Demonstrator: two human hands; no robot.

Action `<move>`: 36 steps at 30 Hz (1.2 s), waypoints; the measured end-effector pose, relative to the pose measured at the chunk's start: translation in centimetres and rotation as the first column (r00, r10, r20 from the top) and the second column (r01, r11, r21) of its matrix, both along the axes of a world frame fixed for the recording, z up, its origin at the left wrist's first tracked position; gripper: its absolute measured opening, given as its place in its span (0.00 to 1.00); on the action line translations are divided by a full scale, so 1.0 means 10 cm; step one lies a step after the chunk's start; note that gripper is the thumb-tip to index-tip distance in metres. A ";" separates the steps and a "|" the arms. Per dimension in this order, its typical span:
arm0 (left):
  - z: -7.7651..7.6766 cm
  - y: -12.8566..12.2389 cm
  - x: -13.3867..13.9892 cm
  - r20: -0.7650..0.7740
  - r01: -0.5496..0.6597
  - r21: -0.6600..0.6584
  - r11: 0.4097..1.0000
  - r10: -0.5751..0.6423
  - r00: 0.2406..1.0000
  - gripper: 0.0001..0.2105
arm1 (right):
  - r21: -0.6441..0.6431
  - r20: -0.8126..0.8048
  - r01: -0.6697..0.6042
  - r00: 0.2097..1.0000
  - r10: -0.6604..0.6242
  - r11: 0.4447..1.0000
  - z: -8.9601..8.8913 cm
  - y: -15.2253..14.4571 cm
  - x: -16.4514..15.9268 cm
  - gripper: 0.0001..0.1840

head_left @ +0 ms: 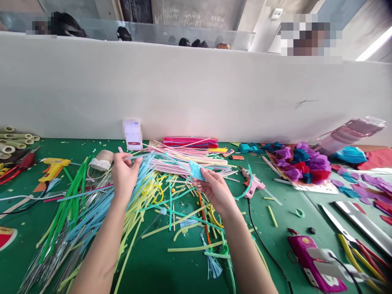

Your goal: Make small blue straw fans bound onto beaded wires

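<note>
Over the middle of the table my right hand [216, 190] pinches a small, flat light-blue piece [196, 169] between thumb and fingers; its exact kind I cannot make out. My left hand [125, 175] has its thumb and fingers closed on one end of a thin light-blue pipe cleaner [145, 155], which stretches rightward toward the blue piece. Whether the two are joined is unclear. Below and beside the left hand lies a bundle of blue pipe cleaners [101, 210]. Yellow-green pipe cleaners [134, 212] spread between the forearms, and pink ones [171, 166] lie behind the hands.
A yellow glue gun [53, 169], twine spool [102, 160] and phone [134, 134] stand left. On the right are a pink glue gun [253, 183] with its cable, purple petals [318, 161], scissors [339, 224] and a magenta power strip [306, 257]. A white partition [190, 90] bounds the back.
</note>
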State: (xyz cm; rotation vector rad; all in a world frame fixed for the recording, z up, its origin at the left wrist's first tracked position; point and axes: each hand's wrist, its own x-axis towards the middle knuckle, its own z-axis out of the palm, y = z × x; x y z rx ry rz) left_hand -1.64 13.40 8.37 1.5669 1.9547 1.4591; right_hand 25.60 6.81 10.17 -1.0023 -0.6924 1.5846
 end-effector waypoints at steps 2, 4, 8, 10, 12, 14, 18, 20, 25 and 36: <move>0.04 -0.03 0.11 0.293 0.275 -0.074 0.959 -0.242 0.925 0.17 | 0.009 0.004 0.013 1.000 -0.013 1.000 0.03 -0.02 -0.04 0.21; 0.11 -0.07 0.21 0.611 0.486 -0.012 0.874 -0.378 0.695 0.19 | 0.012 0.005 0.016 1.000 -0.016 1.000 0.06 -0.03 -0.08 0.22; 0.16 -0.09 0.35 0.957 0.602 0.124 0.789 -0.256 0.139 0.21 | -0.002 -0.027 0.026 0.999 -0.026 1.000 0.06 -0.04 -0.11 0.21; 0.11 -0.07 0.40 0.994 0.590 0.102 0.801 -0.104 -0.031 0.15 | -0.007 -0.061 0.040 0.997 -0.041 0.999 0.04 -0.03 -0.13 0.19; 0.04 -0.06 0.46 0.997 0.622 0.079 0.779 -0.046 -0.069 0.11 | -0.014 -0.088 0.054 0.995 -0.055 0.998 0.02 -0.03 -0.15 0.18; 0.00 -0.09 0.53 0.994 0.680 0.080 0.728 -0.113 0.004 0.13 | -0.014 -0.098 0.060 0.993 -0.061 0.998 0.00 -0.02 -0.18 0.18; 0.06 -0.23 0.67 0.908 0.813 0.077 0.577 -0.378 0.182 0.15 | 0.005 -0.072 0.007 0.997 -0.007 1.000 -0.04 -0.03 -0.24 0.18; 0.11 -0.29 0.72 0.854 0.809 0.072 0.583 -0.456 0.252 0.14 | 0.017 -0.046 -0.027 0.999 0.028 0.999 -0.05 -0.03 -0.26 0.18; 0.15 -0.29 0.71 0.765 0.709 0.050 0.703 -0.483 0.426 0.12 | 0.016 -0.004 -0.063 0.998 0.063 0.998 -0.04 -0.04 -0.24 0.20; 0.18 -0.27 0.63 0.802 0.707 0.058 0.705 -0.454 0.387 0.13 | 0.022 0.150 -0.015 0.989 0.011 1.000 -0.07 -0.05 -0.21 0.18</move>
